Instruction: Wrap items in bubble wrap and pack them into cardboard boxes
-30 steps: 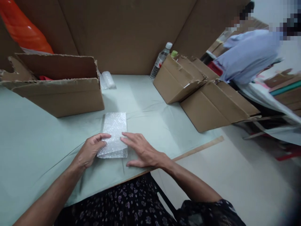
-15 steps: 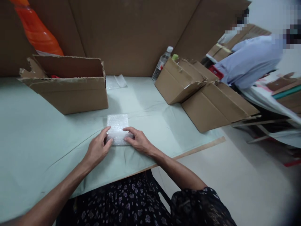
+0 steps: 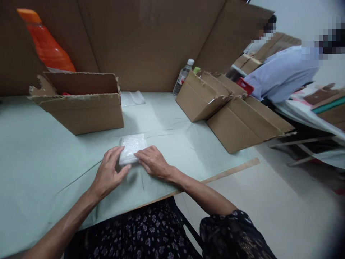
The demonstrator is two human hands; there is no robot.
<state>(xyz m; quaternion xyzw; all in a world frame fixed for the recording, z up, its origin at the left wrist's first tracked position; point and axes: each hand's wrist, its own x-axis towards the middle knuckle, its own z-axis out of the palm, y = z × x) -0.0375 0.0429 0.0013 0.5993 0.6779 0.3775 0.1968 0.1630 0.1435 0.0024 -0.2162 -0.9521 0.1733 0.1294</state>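
A small, square bubble-wrap packet (image 3: 132,144) lies on the pale green tabletop in front of me; its contents cannot be made out. My left hand (image 3: 109,171) is at its left side, fingertips by the edge and the thumb spread away near the lower corner. From the right, my right hand (image 3: 153,162) has its fingers together over the packet's lower right corner, with the thumb tucked beneath them.
Behind the packet stands an open cardboard box (image 3: 88,113), with an orange bottle (image 3: 51,46) behind it and a flat clear plastic bag (image 3: 132,98) beside it. Two more boxes (image 3: 242,122) and a water bottle (image 3: 183,77) are to the right. A person in a light blue shirt (image 3: 285,72) is beyond.
My right fingers have slid left onto the packet and drawn together. My left thumb and fingers have loosened from its side. The packet has turned slightly and shifted left.
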